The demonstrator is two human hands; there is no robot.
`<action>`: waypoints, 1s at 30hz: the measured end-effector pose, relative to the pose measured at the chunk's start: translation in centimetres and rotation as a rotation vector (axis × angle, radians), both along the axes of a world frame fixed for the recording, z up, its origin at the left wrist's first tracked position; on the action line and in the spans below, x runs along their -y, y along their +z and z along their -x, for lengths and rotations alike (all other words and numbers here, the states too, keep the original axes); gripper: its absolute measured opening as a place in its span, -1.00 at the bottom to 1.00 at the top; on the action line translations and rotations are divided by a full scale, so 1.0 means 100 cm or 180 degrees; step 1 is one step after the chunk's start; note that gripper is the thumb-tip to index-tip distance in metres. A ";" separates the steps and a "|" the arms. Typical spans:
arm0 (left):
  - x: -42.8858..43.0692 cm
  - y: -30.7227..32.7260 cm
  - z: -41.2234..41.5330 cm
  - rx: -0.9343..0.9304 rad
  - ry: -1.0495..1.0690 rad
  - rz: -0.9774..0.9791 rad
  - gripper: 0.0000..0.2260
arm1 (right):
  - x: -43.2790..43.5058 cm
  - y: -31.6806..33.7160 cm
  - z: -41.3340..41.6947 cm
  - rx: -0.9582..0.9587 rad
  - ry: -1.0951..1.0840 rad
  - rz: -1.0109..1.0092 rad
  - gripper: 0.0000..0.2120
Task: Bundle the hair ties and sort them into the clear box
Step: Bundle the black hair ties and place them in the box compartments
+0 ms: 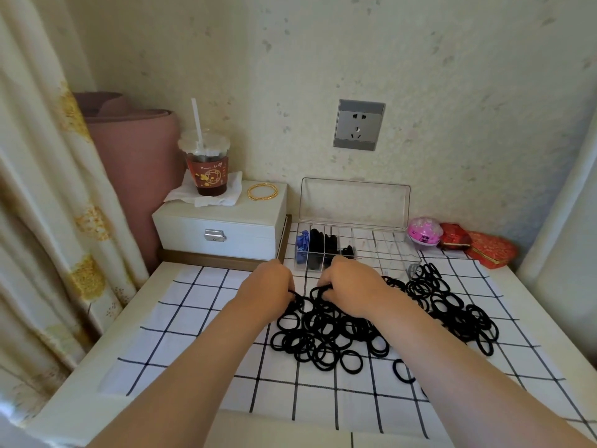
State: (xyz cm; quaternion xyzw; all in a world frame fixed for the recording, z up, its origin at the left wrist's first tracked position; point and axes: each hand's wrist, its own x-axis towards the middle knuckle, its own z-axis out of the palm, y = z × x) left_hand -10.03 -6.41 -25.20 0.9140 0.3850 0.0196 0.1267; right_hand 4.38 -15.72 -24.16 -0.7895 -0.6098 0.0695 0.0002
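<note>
Cup [206, 171] label unreadable. Clear box [352, 250], far centre, lid up: black and blue ties in left compartments. Both hands, left [266, 291] and right [350, 287], fingers clamped on black ties [326, 331] piled on surface.

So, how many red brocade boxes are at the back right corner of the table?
2: one dark red brocade box beside the pink ball, and one larger red brocade box to its right. Others may be hidden behind.

One head-worn wide-angle view looks forward and down, close over the table [80, 367].
</note>
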 end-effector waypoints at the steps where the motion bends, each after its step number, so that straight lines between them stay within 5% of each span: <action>1: -0.001 0.000 0.002 -0.0018 -0.0033 0.0065 -0.82 | 0.000 0.001 0.001 0.0007 0.0013 -0.0024 -0.76; 5: -0.005 0.005 0.012 0.0295 -0.0057 0.0351 -0.87 | 0.004 0.004 0.001 -0.0184 0.0007 -0.0236 -0.86; 13: -0.014 0.016 0.025 0.0724 -0.0032 0.0974 -0.83 | 0.014 0.034 0.000 -0.1563 -0.0276 -0.0789 -0.77; 21: -0.005 0.008 0.014 0.0098 -0.0213 0.0535 -0.77 | 0.023 0.039 0.010 -0.1348 0.0038 0.0336 -0.70; 27: -0.002 0.001 0.009 0.0173 -0.0112 0.0194 -0.81 | 0.020 0.036 0.005 -0.1338 -0.0310 -0.0640 -0.79; 30: -0.004 0.005 0.014 0.0340 -0.0116 0.0359 -0.85 | 0.023 0.045 0.004 -0.1579 -0.0291 -0.0619 -0.72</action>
